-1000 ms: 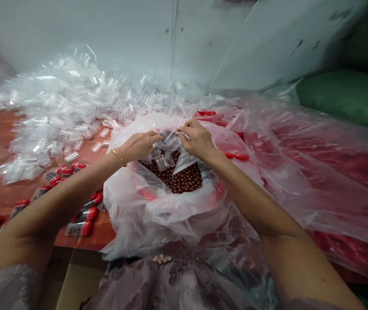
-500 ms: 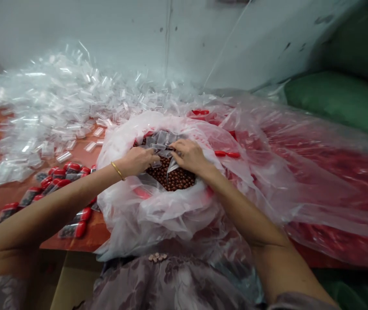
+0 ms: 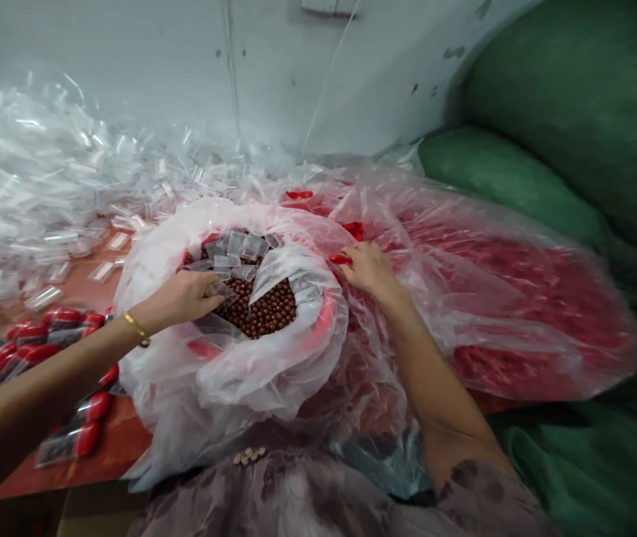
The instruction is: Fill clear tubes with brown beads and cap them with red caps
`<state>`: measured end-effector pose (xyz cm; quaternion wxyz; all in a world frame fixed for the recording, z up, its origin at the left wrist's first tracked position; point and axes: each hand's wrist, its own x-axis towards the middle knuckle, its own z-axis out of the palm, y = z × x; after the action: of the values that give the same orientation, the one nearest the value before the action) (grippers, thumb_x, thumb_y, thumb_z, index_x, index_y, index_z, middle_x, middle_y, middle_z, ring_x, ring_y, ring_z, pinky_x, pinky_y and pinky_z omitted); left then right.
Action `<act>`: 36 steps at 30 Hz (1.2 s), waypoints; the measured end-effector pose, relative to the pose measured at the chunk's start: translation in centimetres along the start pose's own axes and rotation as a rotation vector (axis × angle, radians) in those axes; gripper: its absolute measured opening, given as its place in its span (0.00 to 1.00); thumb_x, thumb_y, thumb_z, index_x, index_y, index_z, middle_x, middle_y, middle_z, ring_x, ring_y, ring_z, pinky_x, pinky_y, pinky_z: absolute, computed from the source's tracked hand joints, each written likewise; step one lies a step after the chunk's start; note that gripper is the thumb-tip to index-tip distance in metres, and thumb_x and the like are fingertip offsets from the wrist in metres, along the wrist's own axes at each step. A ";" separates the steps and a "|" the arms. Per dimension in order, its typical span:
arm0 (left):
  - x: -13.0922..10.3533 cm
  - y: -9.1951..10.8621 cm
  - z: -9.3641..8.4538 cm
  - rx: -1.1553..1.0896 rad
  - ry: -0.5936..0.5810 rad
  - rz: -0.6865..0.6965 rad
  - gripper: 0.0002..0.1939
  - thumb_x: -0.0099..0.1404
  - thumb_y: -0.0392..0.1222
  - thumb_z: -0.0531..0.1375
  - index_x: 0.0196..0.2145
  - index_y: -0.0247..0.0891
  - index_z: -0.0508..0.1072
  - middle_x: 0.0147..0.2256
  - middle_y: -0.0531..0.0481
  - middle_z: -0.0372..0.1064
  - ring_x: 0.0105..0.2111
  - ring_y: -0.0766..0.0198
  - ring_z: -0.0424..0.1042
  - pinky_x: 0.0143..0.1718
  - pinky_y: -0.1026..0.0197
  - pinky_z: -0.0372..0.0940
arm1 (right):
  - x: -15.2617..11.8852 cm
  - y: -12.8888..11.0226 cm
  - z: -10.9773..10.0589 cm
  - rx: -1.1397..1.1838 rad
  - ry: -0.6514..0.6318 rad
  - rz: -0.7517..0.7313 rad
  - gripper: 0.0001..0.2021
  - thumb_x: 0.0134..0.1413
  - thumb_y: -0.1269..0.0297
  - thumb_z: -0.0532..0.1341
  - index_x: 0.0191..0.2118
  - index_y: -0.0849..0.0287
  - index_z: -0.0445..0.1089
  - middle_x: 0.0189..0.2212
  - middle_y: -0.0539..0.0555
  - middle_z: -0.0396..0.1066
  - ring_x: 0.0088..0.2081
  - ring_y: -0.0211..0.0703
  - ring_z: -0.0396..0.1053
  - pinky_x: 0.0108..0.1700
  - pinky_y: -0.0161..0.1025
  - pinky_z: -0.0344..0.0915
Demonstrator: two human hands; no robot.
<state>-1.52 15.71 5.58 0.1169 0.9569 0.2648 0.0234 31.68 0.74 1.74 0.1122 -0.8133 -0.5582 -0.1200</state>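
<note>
A basin lined with a translucent white plastic bag (image 3: 262, 373) holds brown beads (image 3: 265, 309) and several small clear plastic boxes (image 3: 234, 245). My left hand (image 3: 192, 296) is closed over the left side of the beads, its fingers around a clear plastic box (image 3: 227, 292) that is partly hidden. Beyond the basin's right rim, my right hand (image 3: 373, 272) pinches a red plastic cap (image 3: 340, 259). Other red caps (image 3: 299, 195) lie on the plastic behind the basin.
Clear boxes (image 3: 44, 194) are heaped along the wall at the left. Filled boxes with red caps (image 3: 89, 406) lie on the red table (image 3: 128, 440). A large clear bag of red pieces (image 3: 525, 298) spreads to the right, near green sacks (image 3: 497, 164).
My right hand has left the beads and moved right to a red cap outside the basin. My left hand stays over the beads with a clear box. The view has swung right.
</note>
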 end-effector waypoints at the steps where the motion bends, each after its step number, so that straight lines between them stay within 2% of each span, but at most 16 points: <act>1: 0.3 0.2 -0.1 0.014 -0.030 -0.010 0.09 0.59 0.45 0.55 0.27 0.38 0.70 0.21 0.52 0.67 0.21 0.66 0.63 0.24 0.64 0.54 | 0.3 0.4 0.4 -0.069 -0.047 -0.009 0.14 0.53 0.66 0.56 0.42 0.65 0.75 0.43 0.68 0.73 0.46 0.60 0.67 0.52 0.58 0.60; 5: 0.7 0.8 -0.5 0.162 -0.102 -0.013 0.09 0.57 0.43 0.56 0.24 0.38 0.71 0.22 0.51 0.68 0.23 0.65 0.65 0.24 0.63 0.53 | 1.1 0.1 1.7 -0.176 -0.115 -0.026 0.14 0.54 0.66 0.54 0.40 0.64 0.75 0.42 0.69 0.73 0.46 0.62 0.67 0.49 0.60 0.60; 8: 0.2 1.0 -0.4 0.269 -0.106 -0.008 0.07 0.58 0.41 0.55 0.31 0.38 0.72 0.26 0.49 0.71 0.27 0.62 0.69 0.26 0.63 0.56 | 1.1 -0.4 1.7 -0.164 -0.104 0.021 0.15 0.54 0.66 0.53 0.40 0.65 0.74 0.38 0.69 0.75 0.43 0.62 0.70 0.48 0.60 0.60; 10: -0.3 1.2 -0.2 0.315 -0.060 0.024 0.10 0.59 0.41 0.56 0.38 0.37 0.72 0.31 0.46 0.73 0.31 0.60 0.71 0.28 0.62 0.59 | 1.0 -0.7 1.1 -0.094 -0.068 0.104 0.15 0.53 0.66 0.54 0.42 0.65 0.73 0.35 0.67 0.75 0.40 0.61 0.71 0.46 0.58 0.62; 12: -0.5 1.4 0.0 0.339 0.012 0.114 0.13 0.59 0.38 0.57 0.42 0.36 0.72 0.35 0.42 0.72 0.34 0.58 0.71 0.32 0.60 0.62 | 0.7 -1.4 0.1 0.049 0.004 0.186 0.15 0.51 0.65 0.55 0.43 0.62 0.72 0.33 0.64 0.75 0.37 0.59 0.72 0.43 0.54 0.64; 14: -0.4 1.6 0.1 0.367 0.033 0.246 0.10 0.61 0.35 0.55 0.39 0.35 0.73 0.36 0.40 0.72 0.36 0.56 0.72 0.36 0.57 0.63 | 0.4 -2.7 -1.0 0.272 0.106 0.206 0.14 0.50 0.63 0.57 0.43 0.59 0.70 0.33 0.60 0.74 0.35 0.54 0.71 0.40 0.49 0.65; 16: -0.1 1.7 -0.1 0.415 -0.033 0.329 0.10 0.62 0.31 0.53 0.32 0.33 0.75 0.32 0.39 0.73 0.35 0.54 0.72 0.38 0.54 0.64 | 0.0 -4.7 -2.0 0.561 0.193 0.172 0.13 0.50 0.62 0.57 0.42 0.57 0.68 0.32 0.56 0.73 0.31 0.47 0.69 0.35 0.44 0.65; 17: 0.2 1.7 -0.2 0.434 -0.082 0.319 0.11 0.61 0.30 0.53 0.29 0.32 0.75 0.30 0.39 0.73 0.34 0.54 0.73 0.37 0.54 0.64 | -0.2 -6.0 -2.3 0.714 0.215 0.150 0.12 0.50 0.61 0.57 0.41 0.56 0.67 0.31 0.54 0.72 0.28 0.44 0.67 0.32 0.42 0.64; 19: 0.7 1.8 -0.5 0.430 -0.167 0.230 0.09 0.58 0.29 0.55 0.27 0.32 0.75 0.28 0.38 0.73 0.31 0.53 0.73 0.32 0.55 0.64 | -0.7 -8.7 -2.5 1.000 0.187 0.117 0.11 0.51 0.59 0.56 0.40 0.55 0.65 0.28 0.50 0.69 0.22 0.38 0.62 0.26 0.38 0.60; 22: 1.6 2.0 -0.7 0.381 -0.234 0.138 0.06 0.56 0.31 0.58 0.27 0.32 0.76 0.28 0.38 0.74 0.31 0.52 0.74 0.30 0.56 0.64 | -1.4 -12.3 -1.7 1.313 0.086 0.110 0.10 0.51 0.58 0.55 0.38 0.54 0.64 0.26 0.46 0.65 0.17 0.33 0.56 0.21 0.35 0.55; 26: 2.7 2.5 0.4 0.336 -0.255 0.107 0.09 0.57 0.33 0.57 0.32 0.31 0.77 0.32 0.36 0.75 0.35 0.49 0.75 0.32 0.56 0.65 | -2.0 -14.5 -0.1 1.446 -0.061 0.143 0.10 0.50 0.57 0.56 0.36 0.55 0.65 0.23 0.45 0.64 0.15 0.30 0.53 0.17 0.33 0.50; 29: 3.3 2.2 2.1 0.167 -0.163 0.026 0.10 0.58 0.33 0.56 0.32 0.31 0.77 0.33 0.37 0.75 0.36 0.51 0.74 0.35 0.56 0.65 | -2.4 -14.3 0.5 1.445 -0.085 0.137 0.11 0.50 0.57 0.58 0.37 0.57 0.66 0.21 0.44 0.65 0.14 0.29 0.54 0.16 0.32 0.49; 31: 3.6 1.5 3.3 -0.072 -0.078 -0.025 0.09 0.58 0.36 0.57 0.33 0.32 0.76 0.33 0.41 0.74 0.36 0.55 0.73 0.37 0.58 0.65 | -2.7 -13.9 0.6 1.471 -0.078 0.155 0.12 0.50 0.57 0.58 0.38 0.58 0.66 0.20 0.44 0.65 0.13 0.28 0.54 0.15 0.31 0.48; 36: 3.5 0.1 5.1 -1.027 0.084 -0.061 0.08 0.54 0.38 0.62 0.33 0.33 0.69 0.30 0.52 0.70 0.31 0.67 0.68 0.36 0.63 0.63 | -2.7 -13.4 1.0 1.544 -0.071 0.195 0.12 0.51 0.57 0.59 0.39 0.58 0.69 0.20 0.43 0.65 0.13 0.28 0.55 0.16 0.30 0.50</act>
<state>2.07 16.39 0.62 0.5614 0.7664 0.2513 0.1854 18.28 3.37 0.53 0.6389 -0.5534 -0.4130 0.3391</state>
